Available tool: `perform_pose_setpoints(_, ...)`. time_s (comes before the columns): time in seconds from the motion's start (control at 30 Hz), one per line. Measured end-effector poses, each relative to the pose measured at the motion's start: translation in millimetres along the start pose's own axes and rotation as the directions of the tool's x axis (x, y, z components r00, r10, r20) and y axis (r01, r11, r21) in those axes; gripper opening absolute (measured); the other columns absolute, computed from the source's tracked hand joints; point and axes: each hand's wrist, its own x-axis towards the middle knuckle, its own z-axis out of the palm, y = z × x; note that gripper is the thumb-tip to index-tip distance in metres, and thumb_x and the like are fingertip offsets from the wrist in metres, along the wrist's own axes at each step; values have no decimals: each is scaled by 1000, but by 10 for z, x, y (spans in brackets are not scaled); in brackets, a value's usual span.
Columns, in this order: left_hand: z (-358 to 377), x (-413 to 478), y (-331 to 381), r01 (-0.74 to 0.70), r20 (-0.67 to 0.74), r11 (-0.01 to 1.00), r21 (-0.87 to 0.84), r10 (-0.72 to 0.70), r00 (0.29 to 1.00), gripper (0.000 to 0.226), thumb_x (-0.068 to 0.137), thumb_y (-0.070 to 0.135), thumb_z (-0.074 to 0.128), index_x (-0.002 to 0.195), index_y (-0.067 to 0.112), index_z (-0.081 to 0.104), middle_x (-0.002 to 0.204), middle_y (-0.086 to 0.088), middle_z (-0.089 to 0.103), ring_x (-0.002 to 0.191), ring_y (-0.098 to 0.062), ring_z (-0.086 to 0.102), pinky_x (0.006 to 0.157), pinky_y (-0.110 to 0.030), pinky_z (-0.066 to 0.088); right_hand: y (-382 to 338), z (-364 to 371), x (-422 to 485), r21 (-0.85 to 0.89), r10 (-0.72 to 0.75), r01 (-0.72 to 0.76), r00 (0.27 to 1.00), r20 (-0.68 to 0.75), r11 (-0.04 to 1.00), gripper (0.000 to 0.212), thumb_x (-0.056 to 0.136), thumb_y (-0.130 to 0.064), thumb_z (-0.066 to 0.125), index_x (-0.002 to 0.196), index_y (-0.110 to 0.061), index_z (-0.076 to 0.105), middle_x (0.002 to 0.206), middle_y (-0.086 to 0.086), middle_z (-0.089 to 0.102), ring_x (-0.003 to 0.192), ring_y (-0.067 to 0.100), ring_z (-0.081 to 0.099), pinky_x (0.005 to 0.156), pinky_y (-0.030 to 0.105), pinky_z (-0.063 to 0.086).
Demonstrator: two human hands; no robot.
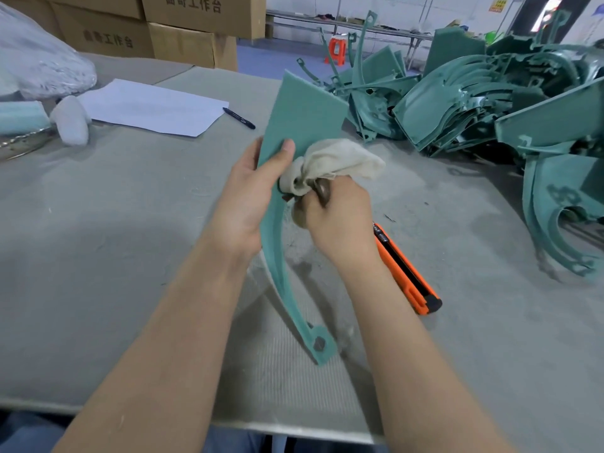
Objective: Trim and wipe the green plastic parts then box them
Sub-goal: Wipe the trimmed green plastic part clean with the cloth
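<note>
Holding the green plastic part (300, 116) upright over the surface (114, 207), the left hand (248, 191) grips the left edge of its flat panel, with the thumb on the near face and the fingers wrapped behind. The part is matte teal-green. It has a broad flat panel with a pointed top corner, narrowing downward into a long curved arm that ends in a small tab with a round hole. The tab end sits at or just above the surface; contact cannot be confirmed. The right hand (340, 217) has its fingers clenched around a bunched off-white cloth (336, 161), which presses against the part where panel meets arm, just beside the left thumb. An orange utility knife (405, 273) lies on the surface beside the right wrist, partly hidden by it. A pile of similar green parts (474, 103) occupies the far right of the surface, well apart from the held part. A white sheet of paper (150, 107) and a dark pen (239, 118) lie further back on the left
</note>
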Motion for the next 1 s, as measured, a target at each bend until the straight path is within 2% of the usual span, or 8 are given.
perform_pose_setpoints(0.17,-52,15,27,100,-10,993,-64,-101,995,13,97,10,51,97,14,63,72,-1,70,62,-12,67,56,-21,53,-140,13,-59,228,-109,96,993,45,969,28,84,6,54,68,-18,56,71,6,55,74,21,44,64,24,25)
perform_pose_setpoints(0.43,-215,-47,58,156,-118,986,-60,-162,980,31,103,15,30,77,12,46,38,7,55,34,0,54,35,-11,41,-255,-39,-145,129,-342,320,913,224,938,9,77,6,61,72,1,67,76,14,62,75,15,43,63,24,25)
perform_pose_setpoints(0.6,-332,-15,168,224,-145,951,-213,-257,956,37,99,37,45,114,8,62,90,-7,70,76,-19,67,69,-27,53,-339,-90,-184,174,-358,314,768,531,933,21,75,7,54,63,-10,55,69,14,54,68,27,47,63,35,36)
perform_pose_setpoints(0.67,-415,50,202,137,-242,964,-227,-192,951,30,100,34,46,103,11,64,86,-3,74,73,-17,70,73,-30,54,-350,-131,-183,149,-267,229,675,688,962,17,76,4,53,66,-9,58,70,17,57,66,21,50,63,32,39)
perform_pose_setpoints(0.8,-517,108,235,52,-317,956,-288,-147,937,34,99,29,51,127,11,57,111,-8,71,95,-22,70,82,-38,58,-220,-345,-131,237,-180,-49,512,840,970,22,79,-3,55,65,-13,69,53,-2,47,51,5,41,50,21,34)
perform_pose_setpoints(0.9,-517,133,190,34,-350,961,-276,-133,927,36,99,26,50,131,10,53,117,-9,68,99,-24,69,86,-41,57,-104,-549,-97,538,-167,-362,692,702,761,16,45,-15,78,56,-25,71,50,-9,56,47,6,48,51,20,38)
perform_pose_setpoints(0.93,-514,148,177,5,-382,962,-272,-112,917,32,100,24,50,129,10,54,116,-8,68,97,-23,69,83,-39,58,-56,-588,-64,659,-111,-439,777,620,611,47,17,-21,82,62,-18,71,53,-6,61,51,6,54,52,21,43)
perform_pose_setpoints(1.0,-521,175,159,-54,-453,954,-296,-90,887,19,99,20,50,116,14,57,106,-4,71,88,-19,71,78,-37,59,46,-586,5,851,-28,-454,878,478,265,49,44,-21,91,83,-9,65,70,3,64,66,14,59,60,27,49)
